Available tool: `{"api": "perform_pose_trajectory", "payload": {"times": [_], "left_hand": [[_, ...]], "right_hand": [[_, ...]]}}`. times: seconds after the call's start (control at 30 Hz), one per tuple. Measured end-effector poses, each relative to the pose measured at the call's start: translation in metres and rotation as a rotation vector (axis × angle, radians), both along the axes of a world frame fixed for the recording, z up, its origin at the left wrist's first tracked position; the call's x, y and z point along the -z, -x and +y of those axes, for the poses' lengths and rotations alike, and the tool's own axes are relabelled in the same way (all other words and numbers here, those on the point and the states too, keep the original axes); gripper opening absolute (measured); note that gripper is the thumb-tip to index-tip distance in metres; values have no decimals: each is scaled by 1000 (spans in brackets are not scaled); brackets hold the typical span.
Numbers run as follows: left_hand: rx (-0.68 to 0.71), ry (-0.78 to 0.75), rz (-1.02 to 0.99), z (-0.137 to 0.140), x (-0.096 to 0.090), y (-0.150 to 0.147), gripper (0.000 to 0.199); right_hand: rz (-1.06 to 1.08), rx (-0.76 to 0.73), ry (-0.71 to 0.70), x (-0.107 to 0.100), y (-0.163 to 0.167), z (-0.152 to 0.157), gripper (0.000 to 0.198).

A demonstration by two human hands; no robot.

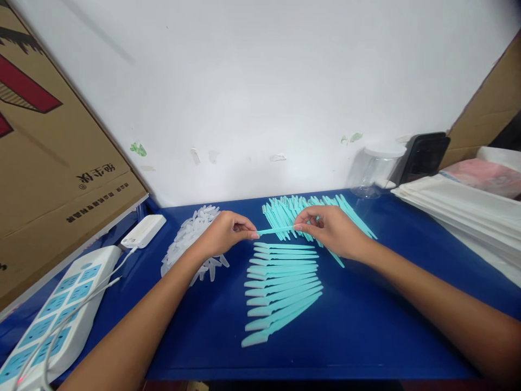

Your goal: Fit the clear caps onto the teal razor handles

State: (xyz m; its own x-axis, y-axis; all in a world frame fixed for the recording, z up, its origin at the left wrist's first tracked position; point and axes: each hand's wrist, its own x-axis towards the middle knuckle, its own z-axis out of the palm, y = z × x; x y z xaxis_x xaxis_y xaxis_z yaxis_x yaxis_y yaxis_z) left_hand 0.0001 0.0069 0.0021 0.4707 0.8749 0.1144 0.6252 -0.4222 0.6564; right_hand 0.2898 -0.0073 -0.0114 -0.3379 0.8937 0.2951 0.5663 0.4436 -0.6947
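A turquoise razor stretches between the person's two hands, over the blue table. Its long axis runs nearly left to right, with the left end tipped slightly nearer the person. The left hand pinches the left end between thumb and fingers; the right hand pinches it towards the right end in the same way. The fingers cover both ends, so I cannot tell which way the blade points.

Just nearer the person lies a row of razors, side by side, with their wide, pale ends to the left and their narrow ends to the right. The farthest ones lie almost straight across, while the nearest slant, their right ends farther from the person. Beyond the held razor, and partly behind the right hand, is a pile of razors whose long axes mostly run away from the person. One razor pokes out under the right hand, its near end angled to the right.

A heap of clear caps sits beside and partly behind the left hand. Farther left is a white power strip; a clear jar stands at the back right.
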Motion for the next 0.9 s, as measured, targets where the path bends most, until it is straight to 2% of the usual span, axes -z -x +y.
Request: {"api": "perform_pose_trajectory", "payload": {"times": [0.2, 0.33, 0.57, 0.8, 0.9], "left_hand": [[24, 70, 0, -1, -4, 1, 30], [104, 151, 5, -4, -8, 0, 36], [194, 165, 42, -8, -5, -3, 31], [202, 192, 63, -6, -6, -1, 30], [182, 163, 63, -4, -7, 1, 30]], "right_hand": [[-6, -32, 23, -3, -1, -1, 29], [-44, -173, 87, -8, -2, -3, 30], [-168, -352, 161, -13, -9, -4, 22], [-245, -379, 181, -10, -12, -3, 19], [-247, -334, 165, -9, -11, -3, 17]]}}
